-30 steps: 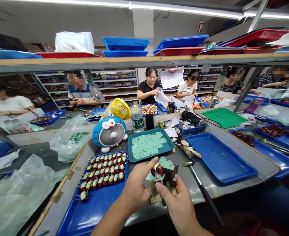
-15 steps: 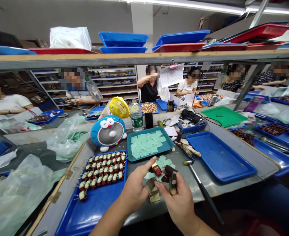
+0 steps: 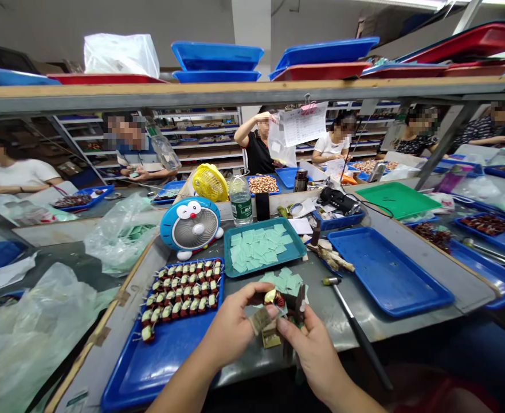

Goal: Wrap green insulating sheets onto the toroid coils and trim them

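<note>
Head view from my remote station: a blue tray [image 3: 123, 367] on the worktop [image 3: 450, 281] carries rows of pinned coils. My left hand [image 3: 230, 327] has its fingers [image 3: 256, 295] clenched on a tan strip [image 3: 261, 321], touching a copper-wound toroid coil [image 3: 274, 297] that sits between both hands above loose green sheets [image 3: 284, 281]. My right hand [image 3: 312, 350] has its fingers [image 3: 304, 330] closed on a dark piece [image 3: 298, 310]. Further right, a small hammer [image 3: 355, 327] lies just beside 1 large blue tray [image 3: 390, 269].
</note>
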